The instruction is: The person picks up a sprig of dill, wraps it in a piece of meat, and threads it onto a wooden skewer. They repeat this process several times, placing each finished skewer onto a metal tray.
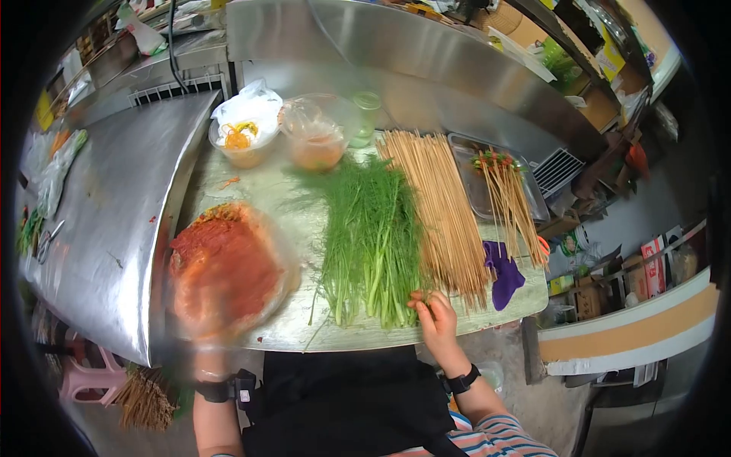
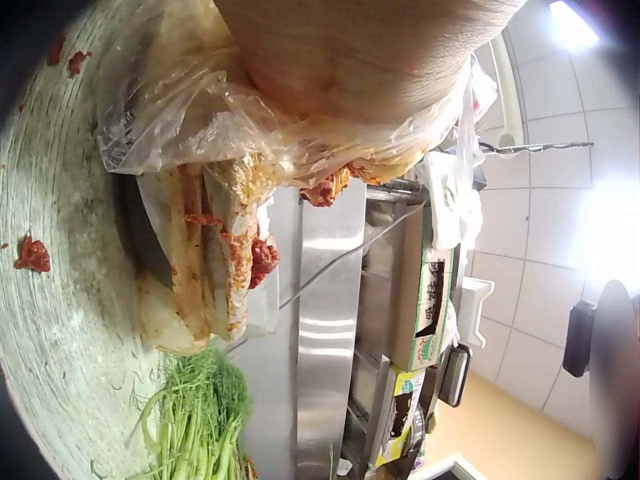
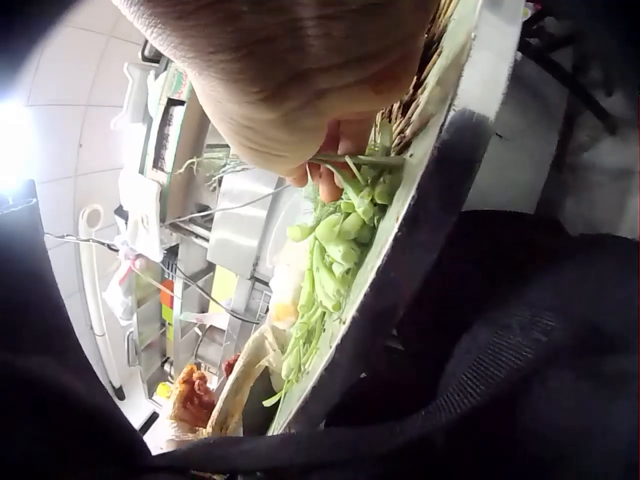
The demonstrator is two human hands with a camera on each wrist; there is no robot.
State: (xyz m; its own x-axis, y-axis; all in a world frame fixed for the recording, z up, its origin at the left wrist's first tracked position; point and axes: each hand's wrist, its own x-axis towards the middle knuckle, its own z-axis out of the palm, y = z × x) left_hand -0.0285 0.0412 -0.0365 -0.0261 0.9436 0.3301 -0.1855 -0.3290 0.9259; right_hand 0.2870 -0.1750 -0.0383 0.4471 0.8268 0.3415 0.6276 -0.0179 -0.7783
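In the head view, my left hand [image 1: 210,324], blurred and in a clear plastic glove, is over the near side of a bowl [image 1: 292,276] of red minced paste [image 1: 232,255]. Its fingers blend into the paste; the left wrist view shows only the wrist and crinkled plastic glove [image 2: 215,115] above the smeared bowl. My right hand [image 1: 436,318] pinches a thin green stem [image 3: 365,160] at the near right corner of a pile of feathery fennel greens [image 1: 373,244]. Their pale cut ends [image 3: 335,250] point toward the table's front edge.
Many bamboo skewers [image 1: 438,206] lie right of the greens, beside a metal tray [image 1: 476,190] with loaded skewers. A purple cloth [image 1: 505,278] sits near the right edge. Behind stand a bag-lined tub [image 1: 247,156], another plastic tub [image 1: 314,152] and a green cup [image 1: 365,114]. A steel counter [image 1: 114,221] adjoins on the left.
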